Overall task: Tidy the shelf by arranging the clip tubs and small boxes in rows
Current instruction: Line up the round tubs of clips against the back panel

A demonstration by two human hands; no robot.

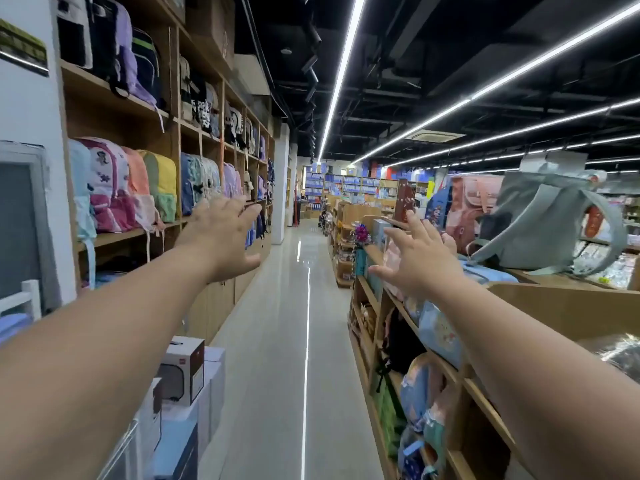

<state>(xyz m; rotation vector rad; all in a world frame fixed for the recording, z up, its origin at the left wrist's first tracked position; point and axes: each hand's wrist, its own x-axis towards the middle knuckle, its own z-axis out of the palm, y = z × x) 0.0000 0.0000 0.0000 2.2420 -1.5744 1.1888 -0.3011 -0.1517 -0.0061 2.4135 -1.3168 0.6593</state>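
I am looking down a shop aisle with both arms stretched out in front of me. My left hand (227, 237) is raised at mid-left, fingers spread, holding nothing. My right hand (420, 256) is raised at mid-right, fingers apart and also holding nothing. No clip tubs or small boxes of the task can be made out in this view.
Tall wooden shelves (121, 233) with backpacks line the left wall. A low wooden shelf unit (443, 368) with bags runs along the right, a grey backpack (543, 216) on top. White boxes (183, 368) are stacked at lower left. The glossy aisle floor (294, 323) runs ahead between them.
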